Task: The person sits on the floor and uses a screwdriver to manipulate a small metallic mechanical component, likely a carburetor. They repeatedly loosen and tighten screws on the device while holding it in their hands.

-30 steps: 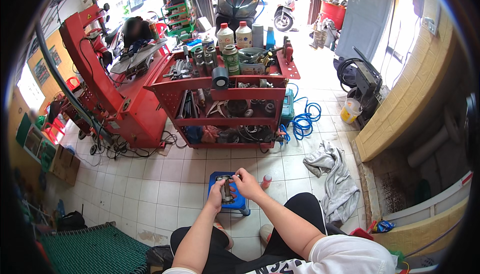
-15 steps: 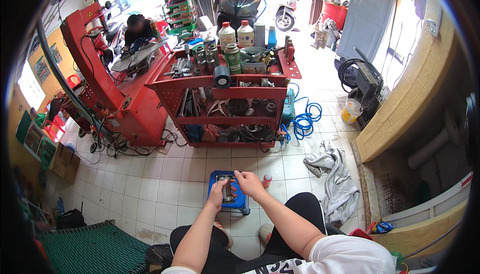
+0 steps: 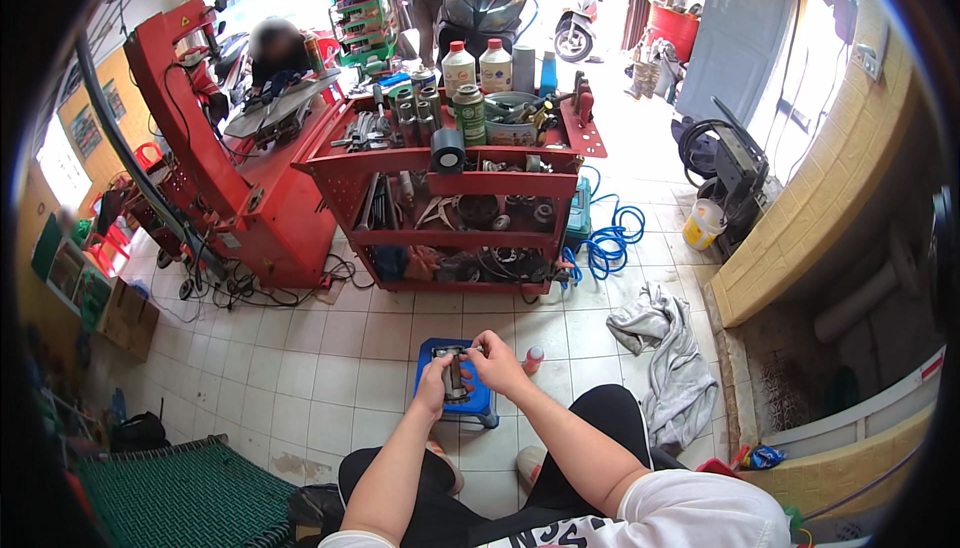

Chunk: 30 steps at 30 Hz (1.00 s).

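Observation:
On a small blue plastic stool point(image 3: 482, 406) in front of me is a dark metal part point(image 3: 455, 378) with a cylindrical body and wider ends. My left hand point(image 3: 432, 386) grips it from the left side, thumb on top. My right hand point(image 3: 497, 363) is at its upper right, thumb and index finger pinched together near the top end. Whatever that pinch holds is too small to make out. A small bottle with a pinkish-red cap point(image 3: 534, 357) stands on the floor, right of the stool.
A red tool cart point(image 3: 440, 186) with bottles, cans and tools stands ahead, beside a red tyre machine point(image 3: 268, 233). Blue hose point(image 3: 610, 248) coils on the tiles. A grey cloth point(image 3: 675, 368) lies to the right, a green woven lounger point(image 3: 180, 498) at lower left.
My right hand has shifted slightly up and its fingers have moved a little at the part's top end. At the back, a standing person has come into view beside the motorbike.

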Motion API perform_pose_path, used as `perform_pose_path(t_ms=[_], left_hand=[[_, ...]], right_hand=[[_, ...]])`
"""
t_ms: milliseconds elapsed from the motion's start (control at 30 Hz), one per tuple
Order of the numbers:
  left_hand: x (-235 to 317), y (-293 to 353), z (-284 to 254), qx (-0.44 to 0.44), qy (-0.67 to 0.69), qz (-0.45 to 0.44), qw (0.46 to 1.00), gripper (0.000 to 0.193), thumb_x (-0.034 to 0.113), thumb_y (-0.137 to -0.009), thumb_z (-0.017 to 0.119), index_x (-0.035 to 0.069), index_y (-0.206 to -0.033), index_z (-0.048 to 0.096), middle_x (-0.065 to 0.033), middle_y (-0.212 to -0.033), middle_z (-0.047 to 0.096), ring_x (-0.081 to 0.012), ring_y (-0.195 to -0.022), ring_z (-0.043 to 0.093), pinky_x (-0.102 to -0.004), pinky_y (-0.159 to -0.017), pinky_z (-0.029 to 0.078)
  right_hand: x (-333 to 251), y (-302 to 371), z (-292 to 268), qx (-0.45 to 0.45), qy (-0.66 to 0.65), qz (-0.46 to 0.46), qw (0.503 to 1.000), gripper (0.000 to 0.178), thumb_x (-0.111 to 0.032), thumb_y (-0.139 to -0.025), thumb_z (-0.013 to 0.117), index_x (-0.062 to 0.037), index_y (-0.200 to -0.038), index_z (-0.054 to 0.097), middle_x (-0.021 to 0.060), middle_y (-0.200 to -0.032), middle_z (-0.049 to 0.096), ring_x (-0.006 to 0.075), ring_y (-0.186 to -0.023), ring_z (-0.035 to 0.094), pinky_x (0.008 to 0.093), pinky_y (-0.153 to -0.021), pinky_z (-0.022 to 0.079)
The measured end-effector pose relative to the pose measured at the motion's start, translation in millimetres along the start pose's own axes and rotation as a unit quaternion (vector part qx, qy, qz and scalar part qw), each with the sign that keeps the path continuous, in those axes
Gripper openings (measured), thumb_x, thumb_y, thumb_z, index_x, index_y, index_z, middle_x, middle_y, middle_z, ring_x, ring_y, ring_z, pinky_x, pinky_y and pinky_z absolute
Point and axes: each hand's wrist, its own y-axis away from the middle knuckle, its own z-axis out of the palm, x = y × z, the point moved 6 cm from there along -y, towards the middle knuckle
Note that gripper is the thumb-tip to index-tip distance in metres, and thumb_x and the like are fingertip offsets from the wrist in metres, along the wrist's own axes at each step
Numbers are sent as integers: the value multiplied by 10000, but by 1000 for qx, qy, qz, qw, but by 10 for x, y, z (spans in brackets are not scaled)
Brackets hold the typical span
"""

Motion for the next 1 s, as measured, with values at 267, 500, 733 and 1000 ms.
perform_pose_path(t_ms=[267,500,733,1000], left_hand=[[14,14,-12,-5,0,5,1000,440,405,-975,482,36,-1156,638,-122,-859,687,-245,-696,695,-359,-642,564],[20,6,22,1,0,0,1000,455,421,-977,472,35,-1152,639,-110,-851,682,-246,-694,694,-365,-637,555],[2,-23,6,2,-3,-5,1000,483,483,-943,480,81,-1154,645,-85,-845,682,-247,-689,695,-384,-618,562],[30,-9,39,0,15,-1,1000,439,404,-972,477,39,-1148,646,-109,-851,680,-241,-690,694,-366,-619,565]], right_hand=[[87,0,-23,-46,19,147,988,331,-322,-1003,618,-16,-876,602,49,-676,615,115,-539,572,296,-476,451],[117,-31,0,-14,61,26,998,263,-278,-1013,609,-30,-933,573,32,-693,589,97,-571,536,282,-510,435],[166,-63,31,-21,33,-7,999,163,-183,-1004,610,-40,-997,531,28,-760,594,80,-612,529,272,-521,435],[126,-50,28,-18,-61,34,997,240,-249,-1003,621,-19,-974,562,48,-769,641,85,-588,558,275,-499,451]])
